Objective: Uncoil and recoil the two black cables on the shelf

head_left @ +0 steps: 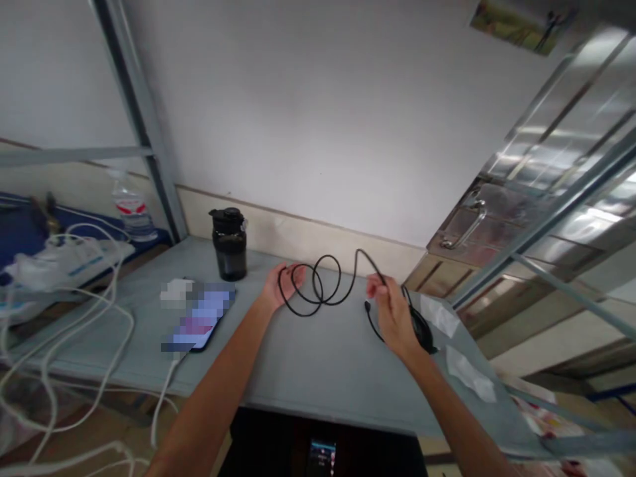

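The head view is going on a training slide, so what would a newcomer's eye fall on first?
Probably the looped black cable, stretched between the left hand and right hand over the grey table. Next, the dark bottle standing at the table's back left, and the phone with its lit screen lying nearer the viewer.

I count my two hands (395, 315), one curly black cord (322, 302), two bottles (230, 248), two lit screens (206, 321), two white scraps (470, 374) on my right, one wall picture (521, 26).
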`<state>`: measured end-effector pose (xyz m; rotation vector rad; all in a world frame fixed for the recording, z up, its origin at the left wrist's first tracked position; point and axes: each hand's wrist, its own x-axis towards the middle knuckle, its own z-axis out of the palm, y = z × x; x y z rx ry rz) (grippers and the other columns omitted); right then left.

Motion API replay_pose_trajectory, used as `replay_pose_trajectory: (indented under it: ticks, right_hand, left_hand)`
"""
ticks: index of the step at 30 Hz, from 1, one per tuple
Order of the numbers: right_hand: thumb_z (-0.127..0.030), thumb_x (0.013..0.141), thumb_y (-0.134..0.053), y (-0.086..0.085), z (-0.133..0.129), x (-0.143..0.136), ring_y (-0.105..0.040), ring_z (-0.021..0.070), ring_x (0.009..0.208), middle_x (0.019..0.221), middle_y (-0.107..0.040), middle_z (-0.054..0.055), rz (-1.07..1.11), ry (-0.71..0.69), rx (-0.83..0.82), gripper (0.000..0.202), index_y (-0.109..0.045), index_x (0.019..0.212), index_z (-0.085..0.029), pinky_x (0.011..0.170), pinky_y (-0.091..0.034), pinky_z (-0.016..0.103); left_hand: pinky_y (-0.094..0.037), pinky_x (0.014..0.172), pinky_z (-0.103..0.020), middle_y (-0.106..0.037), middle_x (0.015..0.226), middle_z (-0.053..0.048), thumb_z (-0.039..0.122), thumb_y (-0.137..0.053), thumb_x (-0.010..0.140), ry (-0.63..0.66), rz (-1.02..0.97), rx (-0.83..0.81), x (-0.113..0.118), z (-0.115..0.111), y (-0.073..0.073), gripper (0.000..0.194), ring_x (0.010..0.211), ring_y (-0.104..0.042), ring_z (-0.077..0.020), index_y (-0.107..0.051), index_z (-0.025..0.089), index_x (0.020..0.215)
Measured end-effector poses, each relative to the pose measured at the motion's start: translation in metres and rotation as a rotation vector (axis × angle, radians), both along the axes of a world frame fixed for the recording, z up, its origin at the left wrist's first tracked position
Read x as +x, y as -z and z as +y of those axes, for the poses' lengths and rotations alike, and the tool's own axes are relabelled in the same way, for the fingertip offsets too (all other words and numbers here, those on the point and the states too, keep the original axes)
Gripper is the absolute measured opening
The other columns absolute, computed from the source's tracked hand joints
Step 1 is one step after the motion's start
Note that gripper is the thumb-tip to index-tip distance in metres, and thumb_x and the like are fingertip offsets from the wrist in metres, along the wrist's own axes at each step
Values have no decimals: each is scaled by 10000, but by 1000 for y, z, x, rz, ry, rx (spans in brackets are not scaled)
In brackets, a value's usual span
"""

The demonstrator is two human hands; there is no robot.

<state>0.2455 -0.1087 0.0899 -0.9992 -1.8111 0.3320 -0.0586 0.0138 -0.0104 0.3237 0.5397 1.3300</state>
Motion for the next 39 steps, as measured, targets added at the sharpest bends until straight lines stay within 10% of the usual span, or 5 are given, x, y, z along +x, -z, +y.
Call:
replay_pose_trajectory:
  ticks: [7,12,19,33,39]
  right_hand:
    - [-236,1176,-525,110,52,-85,-721,294,1240,1337,-740,138,-582,-142,102,438,-679,1580,-303,1114,-607,508]
    - [-286,1190,-555,144,62,-93,-724,296,1197,1293,-750,124,-584,-186,112,355,-721,1503,-285,1099,-590,520]
    - [-465,1128,-725,147,73,-77,-692,308,1264,1258,-753,95,-335,-137,12,228,-818,1146,-258,1165,-524,541]
    - [-789,842,-921,138,71,-73,-564,376,1471,1536,-625,162,-265,-91,-78,789,-717,1384,-254,1261,-478,607]
    - [-562,1156,-639,137,71,-72,-574,321,1472,1554,-617,138,-266,-59,-79,388,-688,1412,-276,1248,-499,576]
  left_hand:
    - [-711,859,-429,-872,989,-211,423,-655,1077,120,267,-40,-3,6,14,324,936,-865,-336,-809,142,1030]
    - [-726,915,-429,-879,1021,-212,528,-730,1071,105,320,-29,0,16,27,400,952,-879,-327,-812,137,1065]
    - [-681,1037,-371,-876,1193,-166,215,-1023,828,12,443,131,19,17,29,384,1126,-863,-297,-805,159,1138]
    - [-681,882,-387,-826,1262,-140,759,-944,829,-75,755,271,36,2,16,787,1188,-817,-341,-727,209,1349]
    - [-654,892,-366,-843,1229,-104,497,-1021,800,-73,799,302,34,6,22,645,1152,-811,-320,-767,229,1329]
